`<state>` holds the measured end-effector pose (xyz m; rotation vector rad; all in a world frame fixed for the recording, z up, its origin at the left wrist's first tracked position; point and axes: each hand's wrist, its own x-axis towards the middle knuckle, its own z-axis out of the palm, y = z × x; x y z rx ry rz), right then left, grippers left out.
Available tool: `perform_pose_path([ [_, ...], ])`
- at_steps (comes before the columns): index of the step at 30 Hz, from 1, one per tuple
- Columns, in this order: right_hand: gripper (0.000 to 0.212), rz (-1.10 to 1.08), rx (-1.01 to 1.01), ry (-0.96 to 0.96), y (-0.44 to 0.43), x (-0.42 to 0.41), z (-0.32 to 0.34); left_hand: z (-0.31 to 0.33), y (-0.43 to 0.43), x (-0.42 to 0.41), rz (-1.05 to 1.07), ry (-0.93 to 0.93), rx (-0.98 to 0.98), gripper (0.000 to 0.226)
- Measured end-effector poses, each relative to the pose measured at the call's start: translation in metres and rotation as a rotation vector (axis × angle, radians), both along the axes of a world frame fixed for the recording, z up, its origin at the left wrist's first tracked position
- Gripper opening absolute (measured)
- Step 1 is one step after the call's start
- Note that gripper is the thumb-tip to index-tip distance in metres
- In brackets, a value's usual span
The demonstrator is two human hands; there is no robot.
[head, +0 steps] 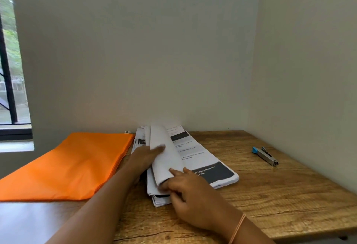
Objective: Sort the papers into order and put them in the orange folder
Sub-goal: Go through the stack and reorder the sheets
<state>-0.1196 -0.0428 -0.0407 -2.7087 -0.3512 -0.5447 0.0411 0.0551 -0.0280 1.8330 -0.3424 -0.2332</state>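
At frame centre, left hand (144,159) presses straight fingers against lifted papers (168,159); right hand (190,195) pinches their curled edge. Folder (71,164) lies left.

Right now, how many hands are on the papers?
2. The left hand rests flat against the lifted papers mid-pile; the right hand pinches their near edge.
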Motion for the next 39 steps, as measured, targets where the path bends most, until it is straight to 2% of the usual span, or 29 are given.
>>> perform_pose_path([
  [2, 0.029, -0.058, 0.314, -0.067, -0.001, -0.005, 0.006, -0.002, 0.001, 0.002, -0.015, -0.023, 0.027, 0.047],
  [4, 0.025, -0.212, 0.502, -0.191, -0.010, -0.007, 0.010, -0.002, 0.001, 0.003, 0.009, -0.028, 0.013, 0.053],
  [6, 0.021, -0.426, 0.364, -0.219, -0.022, -0.007, 0.012, -0.002, 0.001, 0.002, 0.041, -0.046, -0.023, 0.067],
  [8, 0.039, -0.666, 0.071, 0.034, -0.036, -0.005, 0.006, -0.001, 0.000, 0.002, 0.051, -0.094, -0.027, 0.076],
  [10, 0.050, -0.747, -0.095, 0.332, -0.041, -0.003, -0.003, -0.002, -0.001, 0.000, 0.041, -0.171, 0.007, 0.083],
  [11, 0.050, -0.744, -0.109, 0.400, -0.041, -0.003, -0.006, -0.002, -0.002, -0.002, 0.037, -0.227, 0.054, 0.087],
  [13, 0.049, -0.729, -0.117, 0.417, -0.041, -0.002, -0.009, -0.001, -0.003, -0.005, 0.033, -0.323, 0.150, 0.094],
  [17, 0.051, -0.712, -0.165, 0.412, -0.038, 0.002, -0.006, -0.004, -0.002, -0.004, 0.029, -0.367, 0.180, 0.099],
  [22, 0.046, -0.608, -0.040, 0.218, -0.028, 0.001, -0.004, -0.008, -0.002, 0.003, 0.031, -0.384, 0.174, 0.110],
  [25, 0.049, -0.462, 0.028, 0.092, -0.023, -0.002, 0.001, -0.009, -0.002, 0.006, 0.041, -0.395, 0.155, 0.116],
  [28, 0.049, -0.300, 0.038, 0.066, -0.018, -0.002, 0.006, -0.009, 0.000, 0.006, 0.045, -0.428, 0.126, 0.120],
  [30, 0.045, -0.218, 0.039, 0.120, -0.014, -0.002, 0.006, -0.008, 0.001, 0.005, 0.012, -0.443, 0.115, 0.109],
  [32, 0.043, -0.165, 0.060, 0.161, -0.013, -0.001, 0.002, -0.009, 0.001, 0.004, -0.029, -0.459, 0.204, 0.078],
  [34, 0.040, -0.136, 0.228, 0.147, -0.012, -0.003, 0.003, -0.009, 0.000, 0.007, -0.032, -0.473, 0.289, 0.043],
  [37, 0.036, -0.250, 0.554, -0.021, -0.018, -0.006, 0.009, -0.010, 0.002, 0.013, -0.006, -0.446, 0.290, 0.036],
  [39, 0.026, -0.477, 0.421, -0.092, -0.027, -0.006, 0.007, -0.009, 0.002, 0.015, 0.014, -0.427, 0.276, 0.035],
])
